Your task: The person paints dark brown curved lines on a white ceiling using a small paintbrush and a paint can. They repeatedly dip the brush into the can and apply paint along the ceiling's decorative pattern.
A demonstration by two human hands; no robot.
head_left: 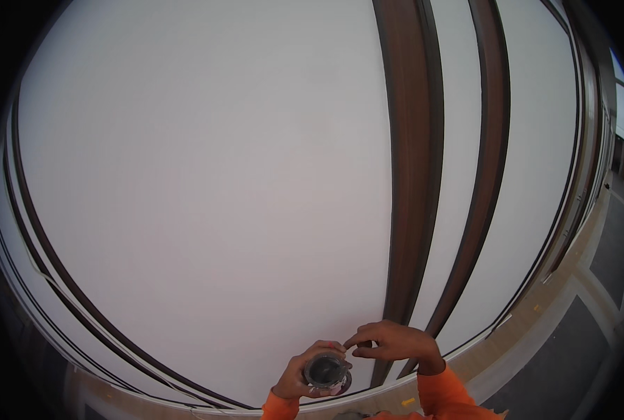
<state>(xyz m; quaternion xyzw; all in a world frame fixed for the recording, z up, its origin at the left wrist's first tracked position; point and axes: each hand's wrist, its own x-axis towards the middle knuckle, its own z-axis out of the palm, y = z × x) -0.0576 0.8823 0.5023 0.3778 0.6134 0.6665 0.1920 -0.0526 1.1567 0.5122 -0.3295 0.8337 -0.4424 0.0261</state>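
Grasps round, open-topped dark container [324, 372] in left hand [296, 372], in front of white panel [221, 189], left of brown strip [413, 175]. Holds right hand [399, 341] beside container; cannot tell whether grasping anything.

Left hand [296, 373] is curled, right hand [396, 341] bent leftward.

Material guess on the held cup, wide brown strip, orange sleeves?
Cup, left hand: metal or hard plastic, dull; stiff round grey rim, too small to settle.
Wide brown strip: wood or wood-look laminate, low sheen; lengthwise reddish streaks.
Orange sleeves: likely fabric, matte; no glossy highlights.
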